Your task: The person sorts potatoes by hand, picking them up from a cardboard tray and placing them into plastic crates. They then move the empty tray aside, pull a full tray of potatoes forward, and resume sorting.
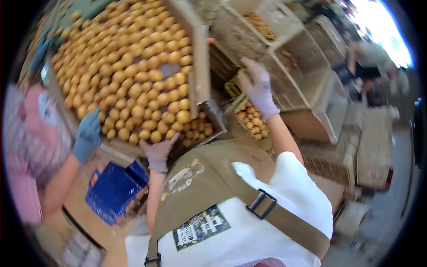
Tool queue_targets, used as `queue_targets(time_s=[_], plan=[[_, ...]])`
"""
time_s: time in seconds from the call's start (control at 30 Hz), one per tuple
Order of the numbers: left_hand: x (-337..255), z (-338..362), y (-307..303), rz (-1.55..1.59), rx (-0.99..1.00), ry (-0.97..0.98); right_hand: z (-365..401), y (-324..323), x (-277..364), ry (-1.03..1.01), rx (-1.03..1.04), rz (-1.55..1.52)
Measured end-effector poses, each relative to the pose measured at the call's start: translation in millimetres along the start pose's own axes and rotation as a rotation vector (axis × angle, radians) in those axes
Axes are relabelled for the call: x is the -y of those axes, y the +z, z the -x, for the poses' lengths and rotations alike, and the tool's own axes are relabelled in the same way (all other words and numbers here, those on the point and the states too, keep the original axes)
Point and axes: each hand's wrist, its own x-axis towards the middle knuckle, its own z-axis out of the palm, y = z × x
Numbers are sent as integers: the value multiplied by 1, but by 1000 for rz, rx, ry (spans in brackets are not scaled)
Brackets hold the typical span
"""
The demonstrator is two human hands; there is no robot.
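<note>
– How are the fingers on the left hand [158,155]?
– They are spread wide, in a pale glove, right by the near edge of the big tray [202,66]. I can't tell if they touch the round things [133,84]
– And the right hand [259,89]?
– Its fingers are wide too. It is up over the boxes, near the little basket [268,143]
– Where are the round things?
– They are yellow and lie all over the big tray. Smaller ones [195,130] sit at its near corner, and more are in the little basket
– Whose blue glove [87,135] is that?
– It's on a person [40,120] in pink at the left. It reaches to the edge of the round things
– What else is there?
– A blue bag [111,193] is below the big tray, open boxes [307,75] are on the right, and a blurry person [373,58] is far behind them
</note>
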Motion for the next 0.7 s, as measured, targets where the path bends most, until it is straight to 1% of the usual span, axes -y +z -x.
queue_targets(time_s=[0.07, 0.1, 0.13, 0.17, 0.2, 0.27, 0.3, 0.33, 0.4, 0.43, 0.47, 0.53, 0.57, 0.6, 0.67, 0.7], plan=[[5, 6, 5, -50, 61, 53, 11, 52, 47, -453, 182, 105], [9, 9, 15, -20, -22, 89, 20, 71, 68, -515, 278, 45], [12, 12, 21, -81, -45, 136, 30, 87, 86, -577, 375, -10], [9, 4, -1, -69, 39, 122, 37, 100, 96, -590, 472, -43], [7, 8, 1, -50, 9, 101, 41, 113, 105, -603, 533, -57], [14, 7, -7, -183, -90, 161, 46, 134, 108, -629, 583, 23], [15, 3, -16, -225, -137, 188, 47, 143, 107, -585, 632, 65], [16, -4, -33, -267, -184, 205, 43, 148, 105, -506, 770, 137], [22, -9, -70, -533, 38, 349, 35, 163, 107, -586, 475, 333], [24, 12, -12, -193, -45, 273, 36, 165, 102, -621, 558, 338], [26, 25, 22, 142, -125, 187, 34, 163, 102, -541, 682, 281], [21, 20, 23, 125, -148, 189, 18, 160, 104, -372, 906, 170], [21, 18, 23, 115, -180, 189, 18, 168, 93, -305, 731, 62], [22, 19, 25, 104, -217, 188, 12, 166, 97, -448, 613, 208], [22, 15, 22, 98, -163, 183, 29, 171, 91, -545, 793, 347], [19, 16, 23, 110, -113, 163, 29, 169, 92, -598, 795, 347]])
